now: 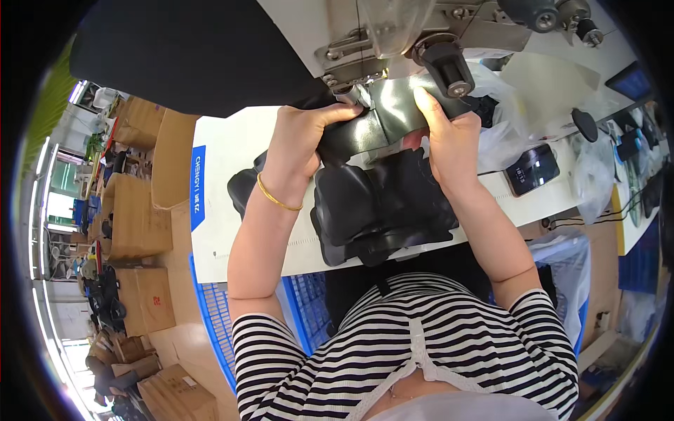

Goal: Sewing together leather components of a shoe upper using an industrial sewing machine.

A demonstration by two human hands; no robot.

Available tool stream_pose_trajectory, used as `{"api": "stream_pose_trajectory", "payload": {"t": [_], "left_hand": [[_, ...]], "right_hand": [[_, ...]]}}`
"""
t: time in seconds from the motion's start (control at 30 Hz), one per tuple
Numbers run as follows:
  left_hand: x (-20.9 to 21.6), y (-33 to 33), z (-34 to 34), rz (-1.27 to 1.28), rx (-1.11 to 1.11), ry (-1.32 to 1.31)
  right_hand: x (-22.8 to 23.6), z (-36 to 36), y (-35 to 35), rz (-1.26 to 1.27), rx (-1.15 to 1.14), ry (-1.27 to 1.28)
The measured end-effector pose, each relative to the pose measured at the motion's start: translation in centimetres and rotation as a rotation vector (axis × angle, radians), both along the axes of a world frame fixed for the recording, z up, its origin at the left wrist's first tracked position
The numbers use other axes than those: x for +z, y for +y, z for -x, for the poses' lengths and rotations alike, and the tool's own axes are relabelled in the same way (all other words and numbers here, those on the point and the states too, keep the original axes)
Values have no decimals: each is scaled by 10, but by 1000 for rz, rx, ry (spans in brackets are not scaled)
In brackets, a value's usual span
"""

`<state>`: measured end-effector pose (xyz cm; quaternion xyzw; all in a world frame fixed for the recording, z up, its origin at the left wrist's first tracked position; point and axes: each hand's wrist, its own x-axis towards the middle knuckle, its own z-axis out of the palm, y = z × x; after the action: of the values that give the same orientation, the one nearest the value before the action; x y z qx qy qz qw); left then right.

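Observation:
Both of my hands hold a shiny black leather-like piece (382,119) under the head of a sewing machine (382,42). A seam runs down the middle of the piece, just below the presser foot (354,95). My left hand (298,140) grips its left side, thumb on top and the other fingers mostly hidden beneath. On the right side my right hand (449,133) pinches the piece, thumb pressed on its upper face. Between my forearms a stack of folded black pieces (382,203) lies at the table's near edge. Another black piece (242,189) shows behind my left wrist.
A large black shape (186,56) fills the upper left. On the white table (217,245), a phone (531,170) and clear plastic bags (505,144) lie at the right. Blue crates (305,309) stand below the near edge. Cardboard boxes (140,217) are on the left.

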<state>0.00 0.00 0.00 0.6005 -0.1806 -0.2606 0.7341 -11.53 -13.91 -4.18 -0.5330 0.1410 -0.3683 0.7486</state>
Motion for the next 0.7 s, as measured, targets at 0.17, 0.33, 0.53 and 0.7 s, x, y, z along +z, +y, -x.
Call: {"api": "stream_pose_trajectory", "payload": {"t": [0.17,0.33,0.53,0.7], "left_hand": [[1,0,-1,-25,-5,0],[-2,-2,-10,19,7,76],[-5,-3,-10,-7,30,82],[-2,2,-7,-45,-11,103]], "right_hand": [[3,1,1,12,9,-25],[6,-2,-4,39,43,23],[7,-3,-4,27,29,19],[1,-2,-9,75,27,15]]}}
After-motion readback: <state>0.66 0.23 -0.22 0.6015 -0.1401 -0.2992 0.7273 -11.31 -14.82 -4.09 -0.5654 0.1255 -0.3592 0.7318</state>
